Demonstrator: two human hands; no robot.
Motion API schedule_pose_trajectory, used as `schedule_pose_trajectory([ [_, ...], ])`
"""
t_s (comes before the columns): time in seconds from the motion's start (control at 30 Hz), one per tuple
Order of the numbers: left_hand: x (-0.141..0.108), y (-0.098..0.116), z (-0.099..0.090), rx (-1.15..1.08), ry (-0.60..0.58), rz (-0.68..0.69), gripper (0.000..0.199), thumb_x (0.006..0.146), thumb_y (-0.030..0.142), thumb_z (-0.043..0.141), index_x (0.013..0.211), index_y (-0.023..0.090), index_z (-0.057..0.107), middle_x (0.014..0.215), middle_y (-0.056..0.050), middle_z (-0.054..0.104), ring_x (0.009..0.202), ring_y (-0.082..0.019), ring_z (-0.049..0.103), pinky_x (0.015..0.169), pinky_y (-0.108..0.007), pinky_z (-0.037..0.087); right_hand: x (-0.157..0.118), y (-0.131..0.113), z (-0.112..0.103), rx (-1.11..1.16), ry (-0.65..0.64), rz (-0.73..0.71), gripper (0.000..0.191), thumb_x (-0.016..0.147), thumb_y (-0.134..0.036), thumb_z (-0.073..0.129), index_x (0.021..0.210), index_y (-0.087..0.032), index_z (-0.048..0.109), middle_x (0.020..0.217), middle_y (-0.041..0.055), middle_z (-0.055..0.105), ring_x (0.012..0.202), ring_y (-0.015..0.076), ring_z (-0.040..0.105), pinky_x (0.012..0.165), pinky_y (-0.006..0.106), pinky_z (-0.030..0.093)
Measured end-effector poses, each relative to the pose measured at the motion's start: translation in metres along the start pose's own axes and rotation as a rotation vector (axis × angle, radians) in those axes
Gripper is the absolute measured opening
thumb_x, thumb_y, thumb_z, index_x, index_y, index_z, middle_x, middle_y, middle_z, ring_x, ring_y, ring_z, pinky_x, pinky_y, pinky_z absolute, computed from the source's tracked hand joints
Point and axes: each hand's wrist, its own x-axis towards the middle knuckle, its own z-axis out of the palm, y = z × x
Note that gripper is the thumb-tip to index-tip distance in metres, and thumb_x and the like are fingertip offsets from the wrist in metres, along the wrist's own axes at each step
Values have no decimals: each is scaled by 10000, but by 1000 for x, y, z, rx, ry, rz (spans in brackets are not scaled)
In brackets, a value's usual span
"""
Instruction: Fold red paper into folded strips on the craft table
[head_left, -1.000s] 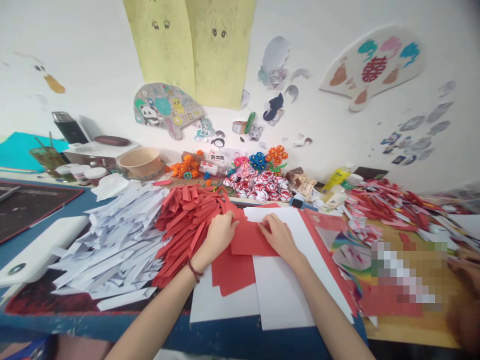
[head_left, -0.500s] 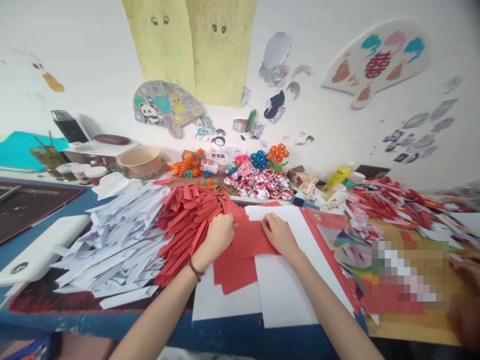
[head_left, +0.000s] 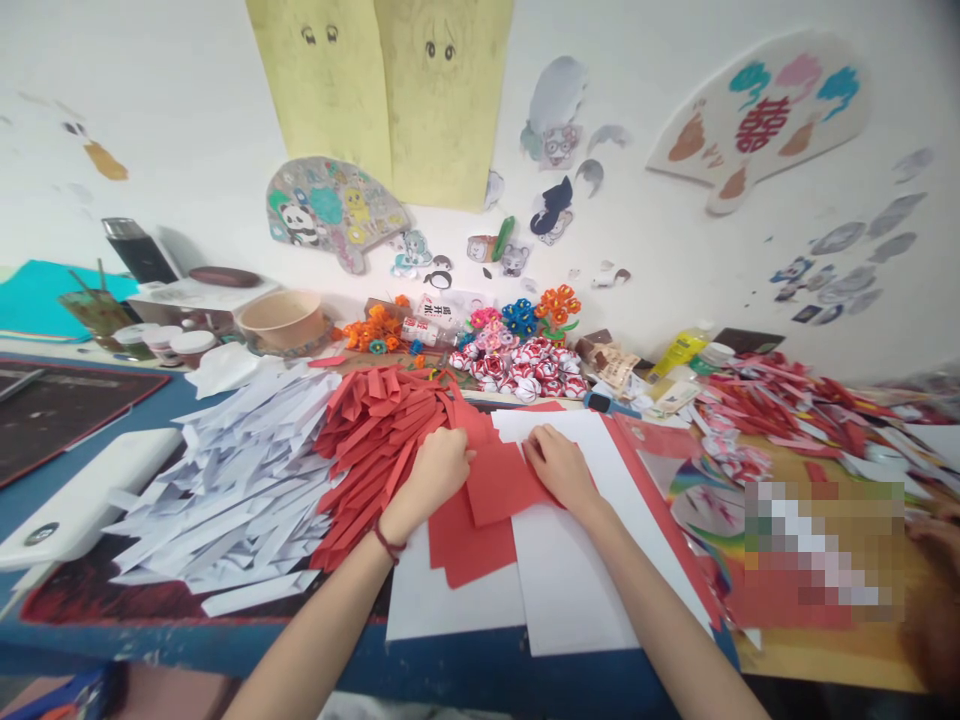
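A small sheet of red paper (head_left: pixel 504 485) lies between my two hands, above other red sheets (head_left: pixel 469 550) and white paper (head_left: pixel 577 590). My left hand (head_left: pixel 442 467), with a dark red cord on its wrist, is closed at the sheet's left edge; its fingertips are partly hidden. At the right edge, the curled fingers of my right hand (head_left: pixel 559 467) pinch the same sheet. Close beside my left hand is a heap of folded red paper strips (head_left: pixel 367 450). Farther left spreads a heap of folded white strips (head_left: pixel 240 490).
Red-and-white paper flowers (head_left: pixel 525 370) stand along the wall, near a beige bowl (head_left: pixel 281 318). A white oblong device (head_left: pixel 90 495) lies at left. Loose red and pink strips (head_left: pixel 802 400) cover the right side, where another person's hand (head_left: pixel 937 550) shows at the edge.
The red sheet between my hands has shifted and tilted slightly, with its left edge now showing to the right of my left hand. Both hands stay in nearly the same place.
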Motion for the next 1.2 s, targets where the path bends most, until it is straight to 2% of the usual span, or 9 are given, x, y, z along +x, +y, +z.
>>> schedule_pose_trajectory([
  [0.23, 0, 0, 0, -15, 16, -4, 161, 865, 280, 541, 852, 141, 623, 850, -122, 686, 866, -250, 659, 705, -292, 432, 0, 2, 1, 60, 16, 16, 158, 907, -259, 423, 763, -221, 474, 789, 12, 567, 742, 167, 542, 639, 265, 338],
  [0.43, 2, 0, 3, -95, -4, 27, 127, 823, 287, 608, 875, 173, 588, 828, -77, 682, 818, -213, 641, 655, -260, 396, 3, 16, 2, 172, 63, 110, 147, 872, -269, 463, 763, -216, 545, 755, 21, 594, 739, 182, 540, 684, 280, 383],
  [0.53, 3, 1, 2, -110, 61, 35, 77, 848, 246, 578, 896, 186, 571, 798, -62, 669, 803, -208, 635, 648, -253, 374, 4, 24, 1, 137, 130, 128, 143, 849, -261, 494, 856, -206, 626, 867, 58, 636, 858, 217, 555, 786, 325, 395],
  [0.63, 3, 3, 0, -116, 144, 60, 57, 870, 232, 545, 916, 198, 552, 771, -57, 661, 790, -215, 637, 646, -249, 363, 4, 30, -2, 148, 150, 122, 220, 865, -265, 485, 974, -220, 671, 1007, 71, 651, 967, 234, 558, 856, 357, 389],
  [0.8, 4, 3, -2, -99, 193, 67, 39, 888, 227, 512, 917, 212, 534, 767, -63, 668, 821, -233, 646, 628, -246, 343, 6, 34, -1, 203, 112, 92, 244, 886, -372, 504, 926, -219, 689, 1010, 73, 662, 977, 241, 569, 880, 375, 392],
  [0.87, 4, 2, -2, -89, 196, 75, 38, 887, 218, 509, 918, 215, 531, 764, -61, 671, 819, -236, 649, 617, -246, 334, 7, 35, 1, 207, 105, 80, 268, 875, -406, 525, 994, -215, 670, 1030, 79, 653, 977, 248, 559, 872, 379, 397],
  [0.97, 5, 1, -2, -106, 218, 119, 40, 894, 216, 498, 921, 220, 526, 761, -46, 673, 806, -223, 652, 613, -240, 336, 8, 35, 2, 178, 87, 74, 313, 866, -427, 542, 1083, -225, 644, 1016, 78, 641, 936, 248, 545, 840, 374, 400],
  [1.07, 5, 0, -4, -139, 250, 179, 59, 912, 215, 465, 919, 219, 524, 773, -29, 676, 795, -194, 652, 619, -229, 350, 8, 33, 0, 141, 51, 77, 293, 872, -427, 537, 1063, -241, 660, 963, 68, 633, 905, 245, 532, 823, 368, 389],
  [1.2, 2, 1, -2, -109, 275, 280, 141, 933, 203, 408, 928, 221, 548, 838, -22, 684, 785, -157, 639, 612, -223, 350, 8, 30, -2, 130, 58, 79, 246, 898, -371, 497, 1017, -252, 676, 1034, 68, 619, 958, 246, 524, 851, 366, 369],
])
